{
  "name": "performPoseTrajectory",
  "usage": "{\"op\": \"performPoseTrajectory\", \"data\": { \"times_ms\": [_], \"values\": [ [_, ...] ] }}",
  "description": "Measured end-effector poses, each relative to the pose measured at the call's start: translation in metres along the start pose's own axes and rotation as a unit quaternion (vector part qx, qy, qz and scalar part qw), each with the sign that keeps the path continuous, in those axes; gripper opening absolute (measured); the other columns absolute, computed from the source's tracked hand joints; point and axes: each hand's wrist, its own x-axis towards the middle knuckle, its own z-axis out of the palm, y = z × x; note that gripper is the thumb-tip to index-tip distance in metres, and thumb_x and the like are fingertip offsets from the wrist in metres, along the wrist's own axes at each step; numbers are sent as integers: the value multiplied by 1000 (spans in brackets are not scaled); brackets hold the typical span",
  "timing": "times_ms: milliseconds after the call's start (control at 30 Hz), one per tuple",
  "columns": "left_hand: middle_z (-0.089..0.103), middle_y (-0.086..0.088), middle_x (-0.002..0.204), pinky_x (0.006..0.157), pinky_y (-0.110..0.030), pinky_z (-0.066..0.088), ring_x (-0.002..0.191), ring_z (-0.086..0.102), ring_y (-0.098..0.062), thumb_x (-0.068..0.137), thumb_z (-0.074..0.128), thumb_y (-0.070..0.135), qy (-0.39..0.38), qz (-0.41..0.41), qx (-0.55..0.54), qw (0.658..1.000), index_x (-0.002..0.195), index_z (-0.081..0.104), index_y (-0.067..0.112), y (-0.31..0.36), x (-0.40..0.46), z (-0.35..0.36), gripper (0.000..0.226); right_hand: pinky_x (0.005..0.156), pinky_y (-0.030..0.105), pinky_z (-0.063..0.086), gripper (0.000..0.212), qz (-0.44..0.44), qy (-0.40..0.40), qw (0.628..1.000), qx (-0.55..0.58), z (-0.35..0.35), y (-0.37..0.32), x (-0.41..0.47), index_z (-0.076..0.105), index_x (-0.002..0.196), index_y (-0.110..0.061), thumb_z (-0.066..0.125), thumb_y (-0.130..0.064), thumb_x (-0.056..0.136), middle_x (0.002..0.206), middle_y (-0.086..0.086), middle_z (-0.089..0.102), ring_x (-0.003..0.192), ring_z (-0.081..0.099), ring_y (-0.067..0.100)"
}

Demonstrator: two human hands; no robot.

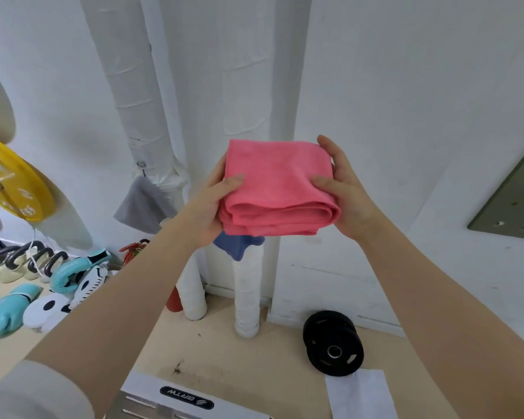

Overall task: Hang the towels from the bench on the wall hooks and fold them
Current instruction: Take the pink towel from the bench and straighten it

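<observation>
Head view, looking down at a corner of white wall (406, 86) and pale wooden floor (224, 343). Pink towel (277, 186), folded into a thick square of several layers, is held in the air in front of the wall, touching no surface. Left hand (208, 207) grips its left edge, thumb on top, fingers underneath; right hand (342, 189) grips the right edge the same way, thumb pressed on the upper face. Three white wrapped pipes (139, 95) run down the wall to the floor. Grey towel (144, 205) hangs from a hook (141, 164) on the left pipe. Blue towel (238, 244) shows just below the pink one, its upper part hidden, so I cannot tell what carries it. Floor by the right wall: black weight plates (333, 343), stacked, and a white sheet (360, 394) just beside them at the lower frame edge. Left side: yellow weight plate (12, 182) on a bar, teal boxing gloves (9, 309) and white pads on the floor. Grey-green board (515, 201) is fixed to the right wall. White bench end (176, 397) with a black label sits at the bottom edge.
</observation>
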Motion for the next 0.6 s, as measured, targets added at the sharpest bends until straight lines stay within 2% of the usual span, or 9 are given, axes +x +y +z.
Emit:
{"op": "performPoseTrajectory", "data": {
  "times_ms": [100, 233, 300, 333, 400, 467, 500, 567, 600],
  "values": [
    [63, 19, 110, 67, -24, 55, 88, 68, -2, 81, 61, 17, -10, -11, 10, 1000, 125, 40, 47, -1, -6, -8, 57, 92, 18, 47, 83, -7, -18, 997, -74, 9, 3, -6, 24, 142, -32, 57, -6, 71, 130, -18, 37, 116, 49, 1],
    [54, 6, 132, 67, -25, 55, 101, 62, -13, 81, 62, 11, 8, -28, 18, 999, 138, 33, 42, 1, -9, -16, 70, 94, 27, 45, 95, -1, -90, 985, -145, 21, 0, -13, 14, 140, -46, 51, 9, 73, 138, -27, 21, 110, 49, -12],
    [49, 1, 137, 63, -24, 54, 99, 60, -15, 85, 55, -1, 19, -15, 14, 1000, 141, 28, 41, 3, -10, -20, 76, 92, 31, 45, 91, 7, -116, 981, -154, 26, -2, -14, 23, 134, -49, 50, 14, 74, 133, -25, 29, 103, 54, -6],
    [48, 1, 137, 62, -25, 54, 98, 59, -15, 85, 53, -6, 15, -4, 19, 1000, 142, 24, 41, 4, -10, -23, 79, 90, 28, 46, 83, 7, -104, 986, -133, 30, -3, -14, 28, 131, -46, 53, 9, 74, 129, -19, 38, 102, 55, -1],
    [48, 3, 134, 60, -28, 52, 96, 58, -16, 80, 52, -13, -2, 17, 60, 998, 144, 17, 43, 8, -12, -29, 92, 79, 24, 47, 60, 37, -4, 999, -28, 37, -9, -10, 37, 129, -35, 60, -9, 80, 109, -7, 55, 88, 59, 9],
    [59, 6, 107, 50, -24, 43, 71, 53, -14, 78, 44, -22, -18, 26, 111, 993, 144, 15, 44, 13, -15, -32, 98, 74, 29, 46, 36, 98, 101, 984, 110, 40, -17, 0, 43, 125, -23, 53, -31, 90, 98, -1, 60, 80, 59, 17],
    [62, 9, 87, 45, -20, 39, 59, 48, -11, 78, 38, -25, -23, 26, 124, 992, 143, 15, 43, 16, -16, -33, 97, 77, 32, 46, 37, 119, 122, 972, 161, 40, -20, 7, 46, 122, -18, 48, -39, 91, 100, 2, 60, 84, 59, 21],
    [59, 14, 59, 40, -17, 35, 45, 45, -4, 81, 35, -26, -20, 26, 128, 991, 142, 18, 40, 21, -17, -33, 91, 79, 35, 45, 45, 125, 107, 969, 182, 43, -28, 17, 51, 118, -11, 46, -46, 90, 101, 6, 62, 90, 58, 25],
    [59, 15, 56, 42, -18, 37, 45, 47, -4, 84, 37, -22, -16, 25, 117, 993, 140, 22, 41, 25, -17, -33, 86, 78, 34, 44, 43, 110, 89, 976, 166, 48, -32, 19, 55, 114, -10, 48, -44, 88, 98, 6, 63, 90, 58, 25]
  ]
}}
